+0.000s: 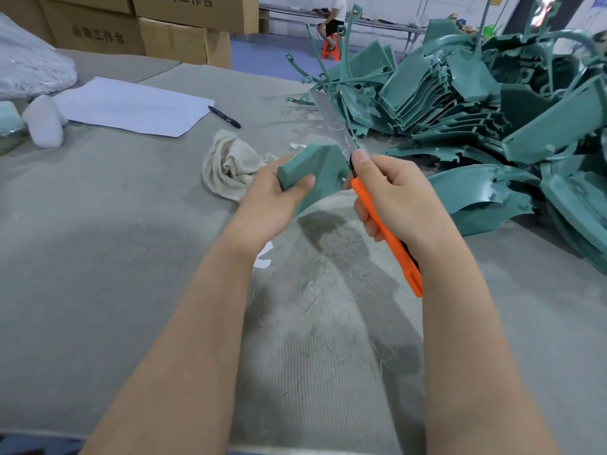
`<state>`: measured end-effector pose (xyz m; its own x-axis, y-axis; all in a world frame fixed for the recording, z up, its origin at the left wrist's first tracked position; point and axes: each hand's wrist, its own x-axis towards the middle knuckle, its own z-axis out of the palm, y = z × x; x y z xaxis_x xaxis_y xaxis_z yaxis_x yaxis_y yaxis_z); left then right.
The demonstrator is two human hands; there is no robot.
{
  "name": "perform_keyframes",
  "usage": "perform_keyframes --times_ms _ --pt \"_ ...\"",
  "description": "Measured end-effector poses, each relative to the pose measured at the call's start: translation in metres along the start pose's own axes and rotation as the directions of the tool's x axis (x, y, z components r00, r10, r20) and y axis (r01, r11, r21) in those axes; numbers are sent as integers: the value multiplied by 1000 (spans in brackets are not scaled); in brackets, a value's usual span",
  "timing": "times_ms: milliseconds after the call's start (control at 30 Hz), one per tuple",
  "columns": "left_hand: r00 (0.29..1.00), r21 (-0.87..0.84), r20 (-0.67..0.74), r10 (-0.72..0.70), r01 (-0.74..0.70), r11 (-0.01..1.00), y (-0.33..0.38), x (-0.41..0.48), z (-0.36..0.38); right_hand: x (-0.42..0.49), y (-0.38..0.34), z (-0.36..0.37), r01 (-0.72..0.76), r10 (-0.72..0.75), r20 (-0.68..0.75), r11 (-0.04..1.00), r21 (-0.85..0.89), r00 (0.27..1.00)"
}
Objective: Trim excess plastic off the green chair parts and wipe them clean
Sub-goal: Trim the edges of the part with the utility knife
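Observation:
My left hand grips a green chair part above the middle of the table, thumb over its near face. My right hand holds an orange utility knife, thumb near the blade end, and the blade touches the part's right edge. A crumpled cream cloth lies on the table just left of the part. A large heap of green chair parts fills the right side of the table, with thin green sprue strips sticking up from it.
The grey felt-covered table carries a white paper sheet and a black pen at the back left. White foam wrap lies far left. Cardboard boxes stand behind. A person sits on an orange stool far back.

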<state>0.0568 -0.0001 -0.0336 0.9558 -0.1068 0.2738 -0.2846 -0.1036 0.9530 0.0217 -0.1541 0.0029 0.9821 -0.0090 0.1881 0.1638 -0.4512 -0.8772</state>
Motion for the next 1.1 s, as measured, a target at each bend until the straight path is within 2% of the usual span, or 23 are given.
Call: perform_keyframes --times_ms 400,667,733,900,1000,1100 --pt "997 62 3 76 -76 995 -4 0 0 -3 -2 6 9 -3 60 994 -111 998" --pt "1000 105 4 29 -29 994 -7 4 -1 -6 -5 20 137 -95 247 978 -160 964" --pt "999 108 8 37 -38 993 -9 5 -1 -5 -5 17 157 -121 220 975 -155 968" --pt "996 44 -35 85 -84 996 -7 5 2 0 -2 5 134 -135 -5 989 -67 991" --pt "976 18 -177 128 -126 992 -6 5 -1 2 1 -1 70 -69 15 995 -70 997" --pt "963 66 -222 150 -139 988 -9 9 0 3 3 1 124 -123 14 984 -129 992"
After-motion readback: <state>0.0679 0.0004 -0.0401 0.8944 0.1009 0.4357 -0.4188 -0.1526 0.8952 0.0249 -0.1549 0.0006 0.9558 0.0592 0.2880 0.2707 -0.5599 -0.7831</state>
